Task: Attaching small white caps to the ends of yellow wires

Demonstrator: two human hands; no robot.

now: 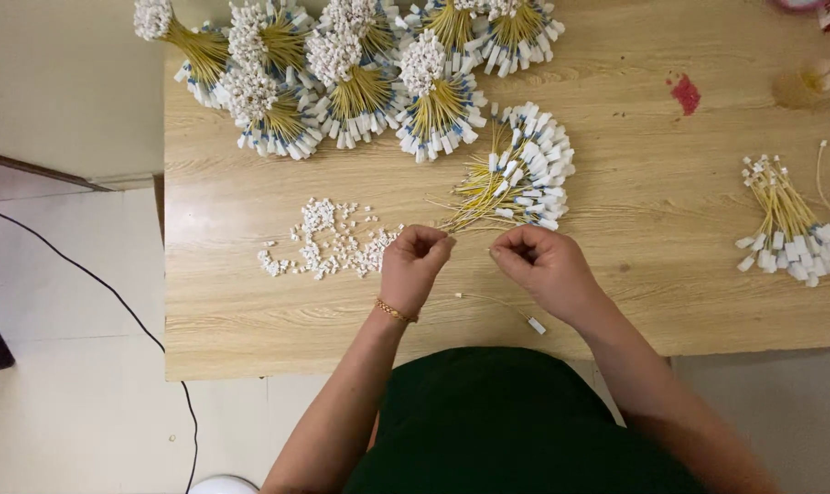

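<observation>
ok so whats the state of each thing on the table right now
left hand: fingers pinched shut over the table
right hand: fingers pinched shut; what it holds is hidden
yellow wire: lying loose under the hands
bundled wire bunches: tied, fanned out
loose wire pile: unbundled
small white connectors: scattered
finished wire pile: set aside at right

i see a light wooden table (250,329) carrying bundles of yellow wires (360,78) at the far edge, a loose wire fan (520,178), scattered white caps (328,242), a smaller wire pile (790,224) and a red smudge (686,93).
</observation>
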